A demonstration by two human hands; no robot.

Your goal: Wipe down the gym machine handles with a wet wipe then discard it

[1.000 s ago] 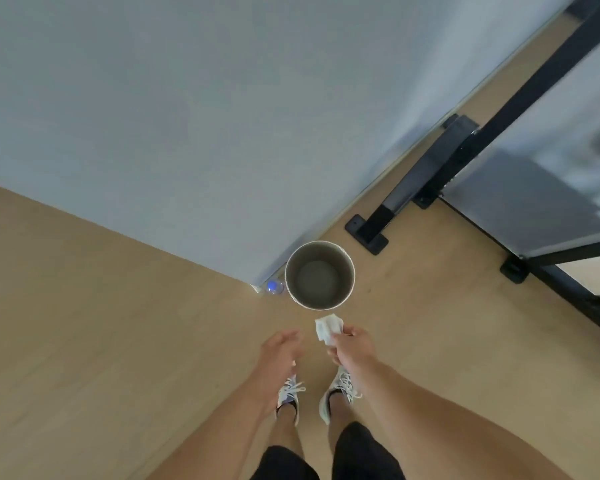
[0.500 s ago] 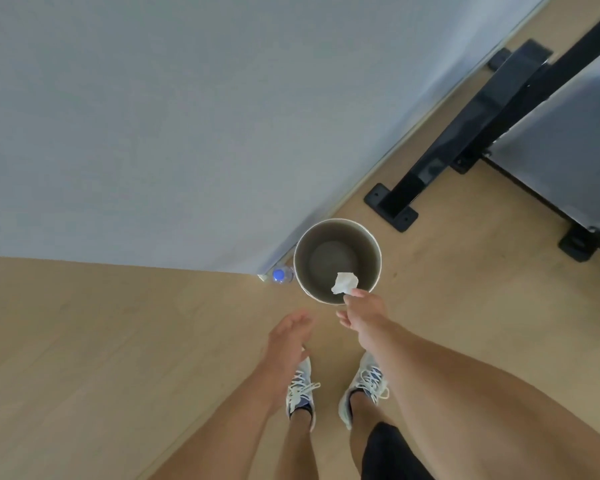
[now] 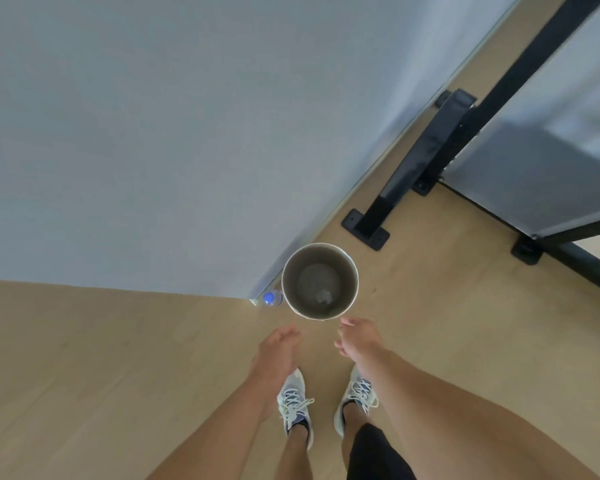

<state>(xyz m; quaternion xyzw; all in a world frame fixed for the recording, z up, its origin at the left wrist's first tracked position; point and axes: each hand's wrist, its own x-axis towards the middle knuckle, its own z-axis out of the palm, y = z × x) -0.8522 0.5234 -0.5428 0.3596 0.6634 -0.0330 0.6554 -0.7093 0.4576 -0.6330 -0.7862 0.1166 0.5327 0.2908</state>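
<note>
A round metal bin (image 3: pixel 353 268) stands on the wooden floor at the corner of a grey wall. The crumpled white wipe (image 3: pixel 324 296) lies at the bottom of the bin. My right hand (image 3: pixel 359 339) hovers just in front of the bin's near rim, fingers apart and holding nothing. My left hand (image 3: pixel 278 351) hangs lower and to the left, fingers loosely apart, also empty.
A small bottle with a blue cap (image 3: pixel 272 298) stands against the wall corner beside the bin. The black frame of a gym machine (image 3: pixel 416 168) with floor plates runs along the wall at the right. My feet in white trainers (image 3: pixel 297 407) stand below the hands.
My right hand held the wipe over the bin, let it go, and pulled back toward me. The wipe now lies inside the bin. The left hand barely moved.
</note>
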